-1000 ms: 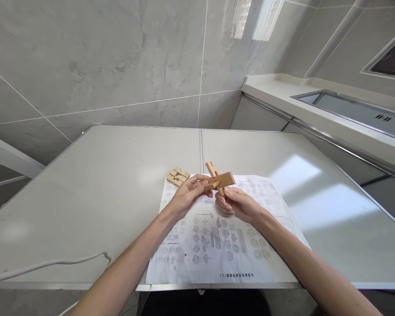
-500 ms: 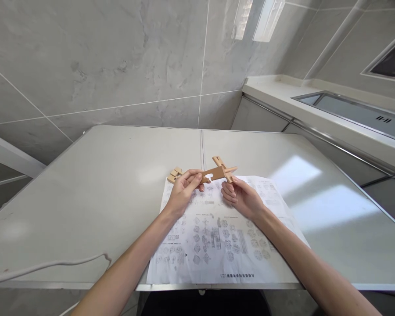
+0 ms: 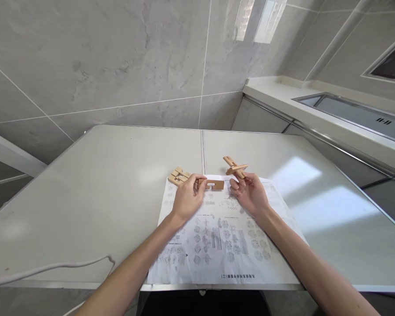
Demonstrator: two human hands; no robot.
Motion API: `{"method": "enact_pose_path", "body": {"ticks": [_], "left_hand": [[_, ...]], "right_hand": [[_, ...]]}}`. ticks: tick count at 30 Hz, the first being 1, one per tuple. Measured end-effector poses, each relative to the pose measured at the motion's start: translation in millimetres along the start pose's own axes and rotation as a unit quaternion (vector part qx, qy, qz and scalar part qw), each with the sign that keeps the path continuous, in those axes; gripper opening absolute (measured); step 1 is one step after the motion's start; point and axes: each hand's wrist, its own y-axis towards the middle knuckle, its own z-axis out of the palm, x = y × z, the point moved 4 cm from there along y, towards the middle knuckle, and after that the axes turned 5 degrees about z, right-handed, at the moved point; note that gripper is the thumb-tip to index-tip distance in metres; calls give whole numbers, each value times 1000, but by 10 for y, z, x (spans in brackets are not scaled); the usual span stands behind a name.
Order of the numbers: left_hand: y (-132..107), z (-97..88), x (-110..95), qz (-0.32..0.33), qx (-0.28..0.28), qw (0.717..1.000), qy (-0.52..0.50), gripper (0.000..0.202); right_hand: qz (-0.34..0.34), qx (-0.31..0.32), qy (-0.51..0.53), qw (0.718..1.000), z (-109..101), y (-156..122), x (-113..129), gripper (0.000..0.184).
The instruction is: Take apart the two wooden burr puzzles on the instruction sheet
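My left hand pinches one end of a flat wooden puzzle piece with a slot cut in it, held level just above the paper. My right hand grips two crossed wooden puzzle pieces, raised a little to the right of the slotted one. The two held parts are apart, with a small gap between them. A small stack of further wooden pieces lies on the table just beyond my left hand.
A printed instruction sheet with many puzzle diagrams lies under my hands on the pale grey table. A white cable runs along the near left edge. A tiled wall rises behind; a counter with a sink stands at right.
The joined wooden cross has come apart: my left hand drew the slotted piece left and down, while my right hand carried the crossed pieces up and right.
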Motion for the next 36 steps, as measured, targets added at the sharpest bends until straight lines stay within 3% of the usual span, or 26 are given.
{"method": "enact_pose_path", "body": {"ticks": [3,12,28,32,36], "left_hand": [[-26,33,-11,21,25,997,76,24],[-51,68,1,59,36,984,165,22],[-56,92,4,39,112,931,345,30],[-62,79,-12,50,91,937,334,28],[-85,68,-100,147,38,948,281,31]], "right_hand": [[1,2,-12,1000,-15,12,-33,42],[9,25,-18,999,28,-6,-44,44],[60,69,-56,994,113,-49,-128,45],[63,82,-61,993,115,-53,-136,45],[61,109,-79,989,169,-81,-129,45]]}}
